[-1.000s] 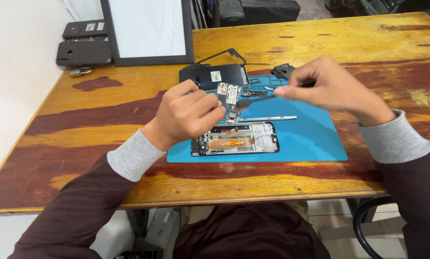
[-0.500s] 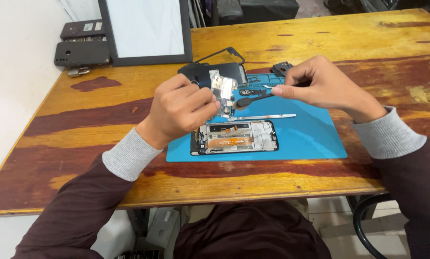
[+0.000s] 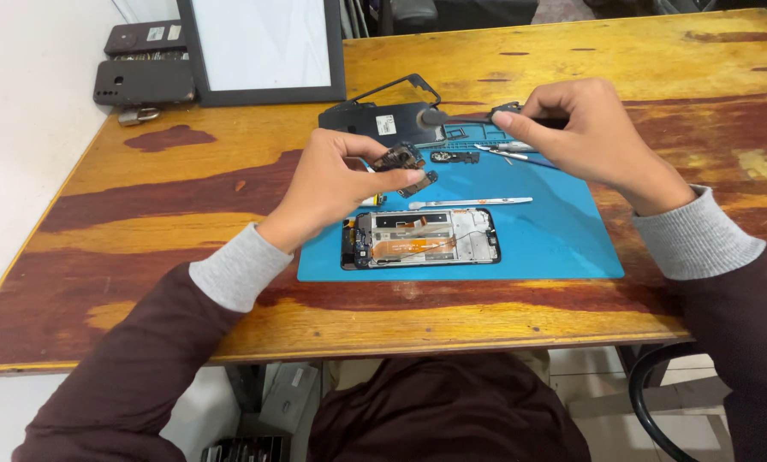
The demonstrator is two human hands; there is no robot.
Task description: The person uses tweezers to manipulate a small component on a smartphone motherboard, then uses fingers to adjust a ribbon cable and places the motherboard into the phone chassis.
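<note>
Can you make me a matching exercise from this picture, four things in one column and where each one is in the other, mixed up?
Things:
1. small circuit board
2. opened phone
3. dark tool
4. framed white panel

Places:
A. upright at the table's far left edge
B. pinched in the left hand
C. flat on the blue mat, nearest the person
D. held in the right hand, above the mat's far edge

Pairs: 1-B, 2-C, 3-D, 4-A
</note>
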